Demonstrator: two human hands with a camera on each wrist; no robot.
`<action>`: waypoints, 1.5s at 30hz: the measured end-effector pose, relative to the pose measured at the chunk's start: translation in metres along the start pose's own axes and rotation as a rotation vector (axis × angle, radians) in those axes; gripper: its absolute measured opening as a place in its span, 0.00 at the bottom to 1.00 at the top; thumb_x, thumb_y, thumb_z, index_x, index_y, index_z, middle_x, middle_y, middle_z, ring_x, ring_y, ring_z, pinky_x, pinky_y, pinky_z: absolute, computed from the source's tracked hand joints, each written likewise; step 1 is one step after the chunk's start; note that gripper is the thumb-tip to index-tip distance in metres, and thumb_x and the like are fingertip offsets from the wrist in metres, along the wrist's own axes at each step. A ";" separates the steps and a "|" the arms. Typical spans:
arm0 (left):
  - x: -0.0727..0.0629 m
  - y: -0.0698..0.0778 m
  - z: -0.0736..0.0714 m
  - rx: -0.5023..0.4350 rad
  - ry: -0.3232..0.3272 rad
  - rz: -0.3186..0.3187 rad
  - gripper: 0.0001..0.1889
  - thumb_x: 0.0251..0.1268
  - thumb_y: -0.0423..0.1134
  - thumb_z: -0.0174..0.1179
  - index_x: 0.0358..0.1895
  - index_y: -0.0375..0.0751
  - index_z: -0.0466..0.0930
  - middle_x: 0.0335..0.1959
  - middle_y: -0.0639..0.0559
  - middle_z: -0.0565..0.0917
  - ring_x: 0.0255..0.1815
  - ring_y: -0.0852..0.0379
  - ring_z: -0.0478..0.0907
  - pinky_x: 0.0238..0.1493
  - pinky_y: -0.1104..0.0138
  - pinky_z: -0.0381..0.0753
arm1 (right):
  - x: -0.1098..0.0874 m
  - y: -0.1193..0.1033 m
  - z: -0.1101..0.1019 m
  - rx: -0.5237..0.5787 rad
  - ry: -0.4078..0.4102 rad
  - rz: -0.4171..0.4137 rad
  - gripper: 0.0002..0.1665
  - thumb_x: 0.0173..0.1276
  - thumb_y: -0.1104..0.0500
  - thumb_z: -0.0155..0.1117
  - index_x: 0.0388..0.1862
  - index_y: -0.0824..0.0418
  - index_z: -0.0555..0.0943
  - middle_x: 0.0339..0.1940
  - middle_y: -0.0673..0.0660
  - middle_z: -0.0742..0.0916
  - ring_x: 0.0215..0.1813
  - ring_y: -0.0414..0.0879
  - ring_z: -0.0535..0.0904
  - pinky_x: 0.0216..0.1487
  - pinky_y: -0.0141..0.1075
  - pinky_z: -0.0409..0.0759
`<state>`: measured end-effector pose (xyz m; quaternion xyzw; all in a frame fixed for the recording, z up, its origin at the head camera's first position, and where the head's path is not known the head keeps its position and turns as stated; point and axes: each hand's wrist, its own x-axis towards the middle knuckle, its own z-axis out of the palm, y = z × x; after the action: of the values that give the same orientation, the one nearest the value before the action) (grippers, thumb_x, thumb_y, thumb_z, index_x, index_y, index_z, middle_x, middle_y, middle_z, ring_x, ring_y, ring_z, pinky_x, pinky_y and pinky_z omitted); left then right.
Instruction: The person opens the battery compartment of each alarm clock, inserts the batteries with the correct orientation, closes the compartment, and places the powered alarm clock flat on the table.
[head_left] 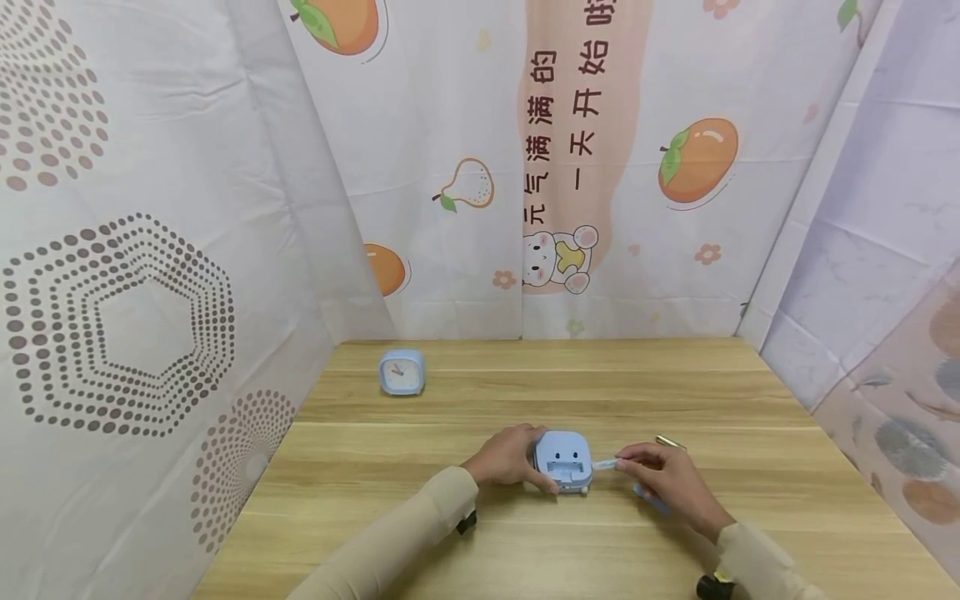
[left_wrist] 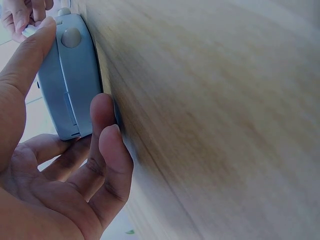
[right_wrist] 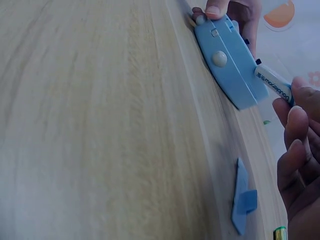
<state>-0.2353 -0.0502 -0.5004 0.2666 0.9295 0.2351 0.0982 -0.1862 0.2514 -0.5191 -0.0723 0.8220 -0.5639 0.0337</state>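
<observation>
A light-blue alarm clock point(head_left: 555, 442) lies on the table with its back up, its battery compartment uncovered, two small dark knobs beside it. My left hand point(head_left: 508, 457) grips the clock's left side between thumb and fingers. In the right wrist view, a white battery with dark lettering point(right_wrist: 272, 82) is pinched by my right hand point(head_left: 671, 482) at the clock's right edge. In that view its tip appears close to the casing; whether they touch I cannot tell. Under the right hand lies a blue battery cover point(right_wrist: 241, 197) with a tab.
Another battery point(head_left: 670, 442), gold and green at its end, lies on the table just beyond the right hand. At the table's back left stands a second blue clock point(head_left: 402, 372), face showing. Printed curtains point(head_left: 450, 275) hang behind and along both sides of the wooden table point(head_left: 600, 558).
</observation>
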 end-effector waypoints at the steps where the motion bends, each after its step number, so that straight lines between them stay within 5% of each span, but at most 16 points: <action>1: 0.000 0.000 0.000 -0.001 -0.001 0.001 0.55 0.41 0.65 0.80 0.75 0.45 0.71 0.66 0.53 0.79 0.65 0.56 0.75 0.66 0.60 0.74 | 0.000 -0.001 0.001 0.008 -0.001 0.004 0.18 0.68 0.54 0.74 0.49 0.65 0.86 0.29 0.63 0.86 0.20 0.40 0.74 0.20 0.31 0.73; 13: 0.000 0.000 -0.001 0.017 -0.002 0.013 0.55 0.42 0.65 0.80 0.75 0.44 0.70 0.66 0.51 0.80 0.65 0.54 0.76 0.65 0.59 0.75 | 0.001 -0.010 0.010 0.015 -0.033 -0.010 0.19 0.68 0.51 0.74 0.48 0.64 0.86 0.27 0.65 0.83 0.19 0.40 0.72 0.18 0.33 0.75; 22: 0.000 0.000 -0.001 0.007 0.002 0.016 0.55 0.42 0.65 0.80 0.75 0.43 0.70 0.65 0.51 0.80 0.65 0.54 0.76 0.65 0.59 0.75 | 0.007 -0.016 0.018 -0.089 -0.026 -0.065 0.16 0.66 0.47 0.75 0.43 0.57 0.88 0.21 0.57 0.80 0.18 0.39 0.70 0.17 0.32 0.71; 32: 0.001 -0.001 0.000 -0.004 -0.002 0.013 0.54 0.41 0.66 0.80 0.74 0.46 0.72 0.65 0.53 0.80 0.63 0.56 0.76 0.64 0.60 0.76 | 0.010 -0.023 0.030 -0.139 -0.005 -0.101 0.09 0.66 0.53 0.77 0.42 0.54 0.89 0.27 0.51 0.85 0.25 0.40 0.72 0.21 0.30 0.71; 45: 0.001 -0.001 0.000 0.006 -0.003 0.019 0.55 0.42 0.67 0.79 0.75 0.45 0.70 0.66 0.53 0.79 0.65 0.55 0.76 0.65 0.59 0.75 | 0.013 -0.024 0.039 -0.223 -0.031 -0.251 0.06 0.68 0.55 0.74 0.43 0.52 0.90 0.35 0.45 0.87 0.32 0.38 0.77 0.28 0.30 0.76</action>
<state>-0.2365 -0.0503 -0.5012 0.2760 0.9275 0.2328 0.0966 -0.1914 0.2054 -0.5104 -0.1864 0.8632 -0.4680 -0.0324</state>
